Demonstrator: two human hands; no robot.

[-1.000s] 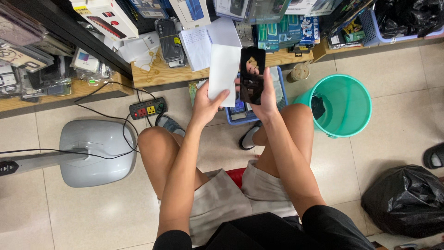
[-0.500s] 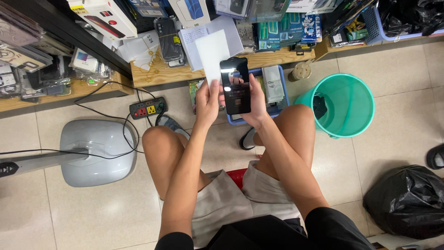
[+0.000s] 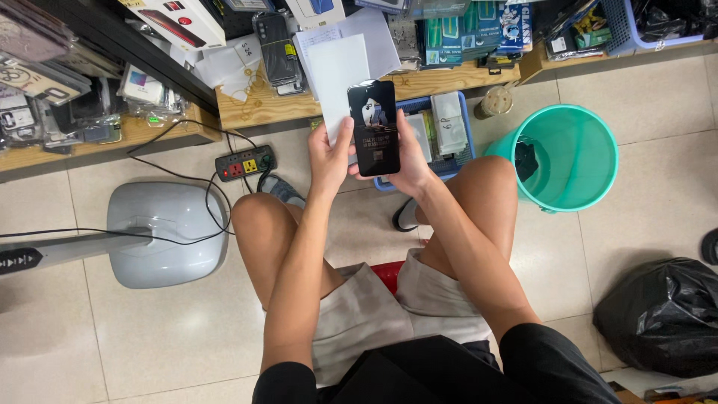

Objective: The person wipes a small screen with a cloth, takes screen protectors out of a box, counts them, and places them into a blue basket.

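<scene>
I sit on a low red stool [image 3: 389,275] with my knees apart. My right hand [image 3: 407,161] holds a black smartphone [image 3: 373,127] upright by its right side and lower edge, its dark screen facing me. My left hand [image 3: 329,153] grips a flat white sheet or box [image 3: 336,75] behind and to the left of the phone, thumb near the phone's left edge. Both hands are raised above a blue basket [image 3: 441,123] of small packaged items on the floor.
A teal plastic bin [image 3: 568,157] stands to the right of my knee. A grey fan base [image 3: 166,232] and a power strip [image 3: 245,162] with cables lie on the left. Low wooden shelves [image 3: 269,112] with packaged accessories run along the top. A black bag [image 3: 662,314] sits bottom right.
The phone has turned from tilted to upright and facing me, and both hands have shifted slightly left and lower. The white sheet now sits behind the phone instead of beside it.
</scene>
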